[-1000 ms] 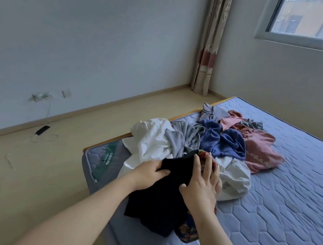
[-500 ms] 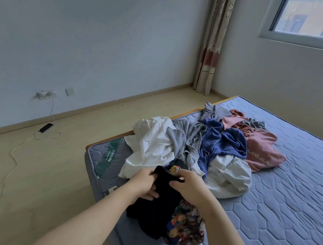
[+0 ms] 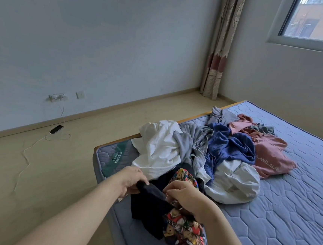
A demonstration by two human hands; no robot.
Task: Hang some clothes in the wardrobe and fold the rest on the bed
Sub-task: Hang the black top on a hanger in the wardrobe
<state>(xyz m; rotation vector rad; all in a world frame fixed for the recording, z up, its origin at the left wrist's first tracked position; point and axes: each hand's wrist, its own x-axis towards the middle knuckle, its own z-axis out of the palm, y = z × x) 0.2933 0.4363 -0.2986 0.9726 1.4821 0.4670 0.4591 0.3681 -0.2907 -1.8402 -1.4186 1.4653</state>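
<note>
Hands hold a dark garment (image 3: 149, 205) over the near corner of the bed (image 3: 284, 221). Its top edge is bunched and raised, and the rest drapes down onto the mattress. The left hand (image 3: 132, 180) has its fingers curled over one end of that edge, gripping it. The right hand (image 3: 185, 196) has its fingers bent and pinches the other end, where the dark fabric meets a bear-print garment (image 3: 184, 233). The print piece lies partly under the right wrist and beside the dark one, touching it.

Just behind the hands is a loose heap of clothes. A white shirt (image 3: 158, 147) is at the left, then a grey top (image 3: 196, 143) and a blue top (image 3: 230, 148). A pale jacket (image 3: 235, 179) lies in front of the blue one and a pink top (image 3: 269, 157) at the far right.

On the floor (image 3: 34, 179) left of the bed, a phone (image 3: 56, 129) lies near the wall with a white cable (image 3: 27, 155) trailing from it. A socket (image 3: 57, 97) sits on the wall above. A curtain (image 3: 219, 49) hangs in the corner, and a window (image 3: 318, 18) is at upper right.
</note>
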